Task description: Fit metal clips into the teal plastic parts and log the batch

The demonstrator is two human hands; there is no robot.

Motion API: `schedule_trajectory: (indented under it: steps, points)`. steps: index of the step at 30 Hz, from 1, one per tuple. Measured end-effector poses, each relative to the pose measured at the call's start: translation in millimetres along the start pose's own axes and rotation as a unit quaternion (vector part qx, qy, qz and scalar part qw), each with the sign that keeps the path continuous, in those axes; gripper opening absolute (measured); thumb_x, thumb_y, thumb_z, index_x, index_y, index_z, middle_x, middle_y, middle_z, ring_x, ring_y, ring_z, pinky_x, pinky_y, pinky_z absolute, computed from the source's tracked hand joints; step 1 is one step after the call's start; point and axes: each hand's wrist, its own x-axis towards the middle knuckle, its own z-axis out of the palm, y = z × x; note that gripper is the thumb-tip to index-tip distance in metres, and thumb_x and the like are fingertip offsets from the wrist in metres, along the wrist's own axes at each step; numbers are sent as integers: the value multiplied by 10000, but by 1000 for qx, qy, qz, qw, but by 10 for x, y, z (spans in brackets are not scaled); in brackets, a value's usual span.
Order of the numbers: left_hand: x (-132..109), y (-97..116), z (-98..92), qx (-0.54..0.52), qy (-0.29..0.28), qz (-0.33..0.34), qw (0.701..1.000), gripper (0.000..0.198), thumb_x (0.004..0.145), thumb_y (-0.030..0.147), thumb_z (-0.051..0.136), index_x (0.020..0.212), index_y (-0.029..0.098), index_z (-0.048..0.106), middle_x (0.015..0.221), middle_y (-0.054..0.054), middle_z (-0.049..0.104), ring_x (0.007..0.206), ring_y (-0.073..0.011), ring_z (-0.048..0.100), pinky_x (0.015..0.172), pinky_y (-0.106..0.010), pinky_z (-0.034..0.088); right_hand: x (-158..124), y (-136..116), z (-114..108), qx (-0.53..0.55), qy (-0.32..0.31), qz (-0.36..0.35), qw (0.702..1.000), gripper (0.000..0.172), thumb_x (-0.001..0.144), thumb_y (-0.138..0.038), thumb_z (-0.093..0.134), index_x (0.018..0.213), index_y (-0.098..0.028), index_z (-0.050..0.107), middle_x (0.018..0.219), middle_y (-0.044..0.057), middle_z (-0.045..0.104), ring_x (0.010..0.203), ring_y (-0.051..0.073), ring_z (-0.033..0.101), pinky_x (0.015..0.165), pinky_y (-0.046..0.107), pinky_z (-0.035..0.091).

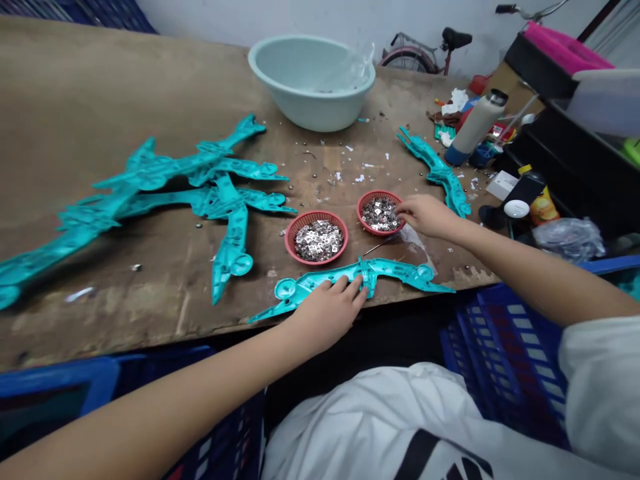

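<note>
My left hand lies over a teal plastic moulding at the table's front edge, fingers closed on it. My right hand reaches left, its fingertips at a small red basket of small metal pieces. Whether those fingertips pinch a piece is hidden. A larger red basket of similar pieces stands to its left. A thin metal pin lies below my right wrist. Further teal mouldings are heaped at left, and another lies at right.
The scuffed wooden table holds a pale green basin at the back, with scattered beads and scraps. A bottle and clutter stand at right. Blue plastic crates sit below the front edge. A bicycle stands behind.
</note>
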Motion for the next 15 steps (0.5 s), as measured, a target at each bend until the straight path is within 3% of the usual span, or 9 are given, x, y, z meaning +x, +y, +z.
schedule_trajectory:
  steps: [3, 5, 9, 11, 15]
  points:
    - [-25, -103, -26, -32, 27, 26, 999, 565, 1070, 266, 618, 1626, 165, 601, 1670, -205, 593, 1395, -387, 667, 1087, -505, 566, 368, -115, 120, -23, -49, 9, 998, 275, 1016, -301, 705, 1201, -179, 867, 1244, 165, 828, 1170, 340, 749, 1012, 404, 560]
    - [-10, -246, -59, -54, 70, 9, 996, 527, 1075, 193, 541, 1595, 193, 629, 1642, -173, 626, 1402, -357, 658, 1120, -482, 529, 506, -146, 199, -47, -91, 40, 994, 232, 1004, -274, 723, 1154, -183, 875, 1207, 167, 835, 1123, 335, 760, 965, 392, 567]
    - [89, -628, -58, -85, 145, -142, 975, 445, 1101, 243, 475, 1468, 166, 715, 1603, -211, 639, 1431, -400, 616, 1161, -527, 485, 561, -82, 239, -55, -89, 27, 994, 223, 1039, -237, 660, 1106, -157, 857, 1201, 195, 828, 1136, 345, 762, 974, 402, 567]
    - [142, -773, -15, -105, 133, -196, 966, 415, 1123, 342, 472, 1348, 168, 775, 1540, -214, 683, 1397, -427, 631, 1150, -557, 493, 531, -47, 217, -20, -57, 11, 998, 242, 1058, -223, 624, 1146, -146, 836, 1213, 192, 826, 1158, 339, 759, 1000, 399, 563]
    - [205, -880, 54, -130, 84, -203, 967, 461, 1133, 404, 420, 1170, 162, 810, 1314, -211, 777, 1256, -415, 700, 1077, -533, 541, 455, -64, 175, 62, 5, 38, 997, 276, 1068, -210, 625, 1245, -105, 809, 1183, 190, 837, 1123, 329, 773, 1009, 398, 567]
